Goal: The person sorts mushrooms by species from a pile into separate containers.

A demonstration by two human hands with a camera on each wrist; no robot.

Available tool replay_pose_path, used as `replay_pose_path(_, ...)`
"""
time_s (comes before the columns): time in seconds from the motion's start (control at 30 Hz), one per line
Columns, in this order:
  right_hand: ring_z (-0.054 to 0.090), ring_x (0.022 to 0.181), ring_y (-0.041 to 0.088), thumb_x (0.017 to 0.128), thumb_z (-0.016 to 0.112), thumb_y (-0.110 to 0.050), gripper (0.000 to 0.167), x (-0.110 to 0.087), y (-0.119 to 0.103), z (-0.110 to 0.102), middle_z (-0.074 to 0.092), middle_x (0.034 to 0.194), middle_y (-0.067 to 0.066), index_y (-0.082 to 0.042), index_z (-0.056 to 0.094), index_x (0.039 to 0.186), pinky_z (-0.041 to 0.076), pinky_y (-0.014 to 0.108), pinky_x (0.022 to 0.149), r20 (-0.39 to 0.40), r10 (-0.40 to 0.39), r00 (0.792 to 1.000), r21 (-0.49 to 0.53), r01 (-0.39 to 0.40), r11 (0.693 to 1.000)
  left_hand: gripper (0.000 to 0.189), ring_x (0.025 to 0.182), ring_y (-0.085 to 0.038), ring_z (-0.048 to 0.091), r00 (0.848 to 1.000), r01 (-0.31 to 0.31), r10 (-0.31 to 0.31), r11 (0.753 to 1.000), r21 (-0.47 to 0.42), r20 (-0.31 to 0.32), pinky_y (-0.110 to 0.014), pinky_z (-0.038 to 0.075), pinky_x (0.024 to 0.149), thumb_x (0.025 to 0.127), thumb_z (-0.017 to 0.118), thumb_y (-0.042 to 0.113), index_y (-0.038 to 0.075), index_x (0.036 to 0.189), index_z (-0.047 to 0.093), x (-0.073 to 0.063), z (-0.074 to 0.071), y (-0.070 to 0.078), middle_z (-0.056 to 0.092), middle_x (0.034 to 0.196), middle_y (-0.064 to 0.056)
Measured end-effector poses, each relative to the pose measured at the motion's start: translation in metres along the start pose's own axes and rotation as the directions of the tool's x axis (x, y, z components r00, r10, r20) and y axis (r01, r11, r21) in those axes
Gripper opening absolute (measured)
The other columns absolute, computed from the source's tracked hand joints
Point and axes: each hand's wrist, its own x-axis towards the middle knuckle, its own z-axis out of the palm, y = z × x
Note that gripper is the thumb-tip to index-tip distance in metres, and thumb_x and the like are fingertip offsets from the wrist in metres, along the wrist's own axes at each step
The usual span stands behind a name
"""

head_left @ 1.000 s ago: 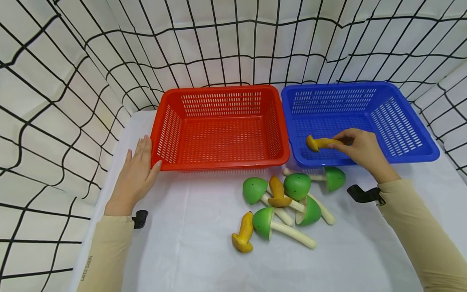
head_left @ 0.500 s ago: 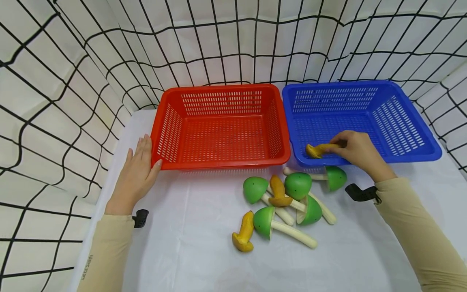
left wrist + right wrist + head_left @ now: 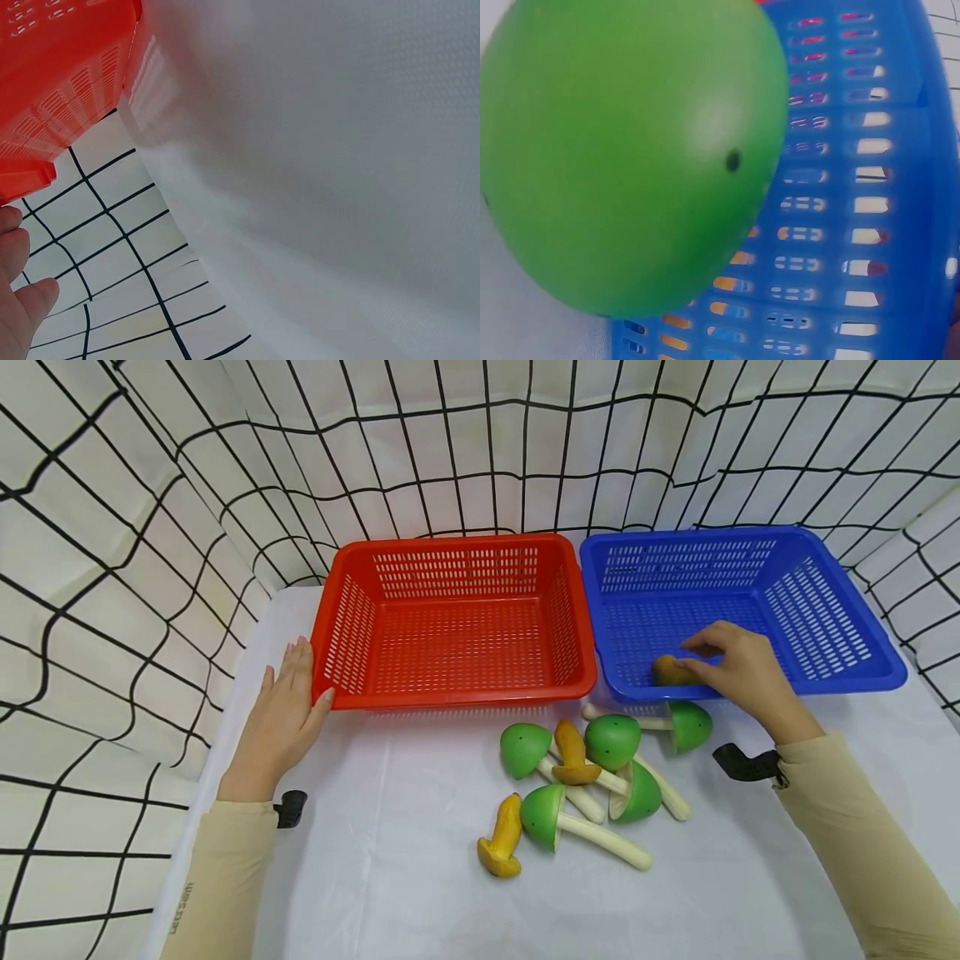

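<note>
My left hand (image 3: 273, 727) lies flat with its straight fingers against the left side of the red basket (image 3: 453, 700); in the left wrist view its fingertips touch the red rim. Over the front of the blue basket (image 3: 750, 687) is my right hand (image 3: 742, 664), thumb and index finger parted. A toy yellow mushroom (image 3: 670, 671) lies low in that basket beside the thumb, its stem hidden. In the right wrist view a green mushroom cap (image 3: 637, 150) fills the left, and yellow shows through the slots of the blue wall (image 3: 832, 225).
On the white table before the baskets lie several green-capped mushrooms (image 3: 611, 742) with pale stems, some overlapping. Two more yellow mushrooms (image 3: 501, 837) (image 3: 572, 752) are among or beside them. A black grid on white cloth (image 3: 487, 452) encloses the back and sides.
My right hand lowered the yellow mushroom into the blue basket and let go of it; the mushroom has turned and shifted right. My left hand has stayed in place.
</note>
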Motion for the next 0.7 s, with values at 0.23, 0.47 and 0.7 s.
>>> replay_pose_path(0.23, 0.062, 0.081, 0.029, 0.077, 0.076, -0.003, 0.018, -0.016, -0.009, 0.002, 0.064, 0.089, 0.013, 0.001, 0.069, 0.093, 0.049, 0.043, 0.068, -0.060, -0.050, 0.997, -0.022, 0.049, 0.999, 0.067, 0.143, -0.032, 0.006, 1.000, -0.003, 0.003, 1.000, -0.005, -0.004, -0.053, 0.003, 0.113, 0.100, 0.033, 0.031, -0.006, 0.148, 0.005, -0.001, 0.000, 0.000, 0.011, 0.154, -0.023)
replay_pose_path(0.47, 0.063, 0.081, 0.028, 0.072, 0.078, 0.002, 0.020, -0.036, -0.018, 0.005, 0.064, 0.088, 0.011, 0.000, 0.070, 0.091, 0.050, 0.041, 0.066, -0.137, -0.088, 0.987, -0.032, 0.084, 0.996, 0.067, 0.143, -0.032, 0.006, 1.000, -0.002, 0.002, 1.000, -0.007, -0.017, -0.054, 0.004, 0.112, 0.100, 0.034, 0.031, -0.005, 0.148, 0.006, -0.003, 0.000, -0.001, 0.011, 0.154, -0.022)
replay_pose_path(0.7, 0.061, 0.082, 0.019, 0.064, 0.081, 0.008, 0.026, -0.047, -0.023, 0.005, 0.066, 0.086, 0.007, 0.000, 0.070, 0.086, 0.040, 0.007, 0.074, -0.239, -0.182, 0.954, -0.018, 0.183, 0.983, 0.067, 0.143, -0.032, 0.007, 1.000, -0.002, 0.002, 1.000, -0.013, -0.021, -0.055, 0.004, 0.112, 0.100, 0.034, 0.032, -0.005, 0.148, 0.006, -0.001, 0.001, 0.000, 0.012, 0.154, -0.022)
